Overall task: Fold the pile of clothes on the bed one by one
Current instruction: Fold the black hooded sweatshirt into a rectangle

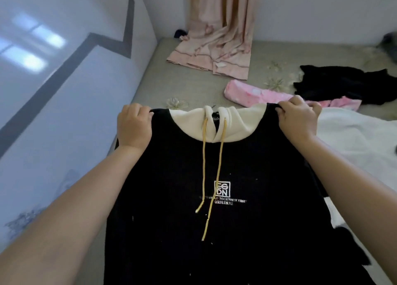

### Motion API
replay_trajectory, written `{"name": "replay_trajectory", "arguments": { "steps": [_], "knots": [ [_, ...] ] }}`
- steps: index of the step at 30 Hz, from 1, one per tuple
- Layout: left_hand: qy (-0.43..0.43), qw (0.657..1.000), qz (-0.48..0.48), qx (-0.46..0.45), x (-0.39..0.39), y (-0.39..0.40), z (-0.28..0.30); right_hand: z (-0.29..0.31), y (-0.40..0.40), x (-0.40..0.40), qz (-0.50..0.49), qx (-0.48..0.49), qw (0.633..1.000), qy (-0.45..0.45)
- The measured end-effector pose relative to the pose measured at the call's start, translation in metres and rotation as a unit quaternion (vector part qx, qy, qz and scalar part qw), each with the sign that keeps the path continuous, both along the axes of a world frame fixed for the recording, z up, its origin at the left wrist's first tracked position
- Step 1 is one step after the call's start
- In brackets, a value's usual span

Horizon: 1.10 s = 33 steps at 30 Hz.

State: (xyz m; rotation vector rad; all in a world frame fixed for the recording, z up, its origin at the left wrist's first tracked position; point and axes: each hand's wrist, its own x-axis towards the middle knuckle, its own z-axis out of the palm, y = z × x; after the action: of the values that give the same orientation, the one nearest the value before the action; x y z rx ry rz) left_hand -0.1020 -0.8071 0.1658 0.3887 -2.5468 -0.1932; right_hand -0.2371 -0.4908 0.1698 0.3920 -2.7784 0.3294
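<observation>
A black hoodie (247,198) with a cream hood, yellow drawstrings and a white chest print hangs spread in front of me, front side toward me. My left hand (134,126) grips its left shoulder, fingers curled over the top edge. My right hand (297,118) grips the right shoulder the same way. The hoodie's lower part runs out of view at the bottom. Behind it on the bed (193,87) lie a pink garment (257,93), a black garment (343,84) and a white garment (361,134).
A pink curtain (217,37) hangs at the back and pools on the bed. A pale headboard or wall panel (64,91) with a dark stripe runs along the left. A dark fuzzy item (390,44) sits at the far right corner.
</observation>
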Motion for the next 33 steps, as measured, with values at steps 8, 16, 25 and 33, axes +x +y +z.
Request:
{"name": "replay_trajectory", "arguments": {
  "steps": [8,16,25,33],
  "knots": [
    [-0.331,0.940,-0.073,0.031,0.005,0.047,-0.178,-0.161,-0.057,0.077,0.050,0.087,0.971,-0.218],
    [-0.437,0.894,-0.060,0.080,0.070,0.059,-0.295,-0.284,-0.014,0.147,0.108,0.216,0.910,-0.337],
    [-0.271,0.947,-0.067,0.161,0.008,0.039,-0.290,-0.259,-0.040,0.106,0.131,0.121,0.973,-0.147],
    [-0.291,0.947,-0.002,0.133,-0.068,0.011,-0.317,-0.236,-0.115,-0.056,0.114,0.073,0.986,-0.102]
  ]
}}
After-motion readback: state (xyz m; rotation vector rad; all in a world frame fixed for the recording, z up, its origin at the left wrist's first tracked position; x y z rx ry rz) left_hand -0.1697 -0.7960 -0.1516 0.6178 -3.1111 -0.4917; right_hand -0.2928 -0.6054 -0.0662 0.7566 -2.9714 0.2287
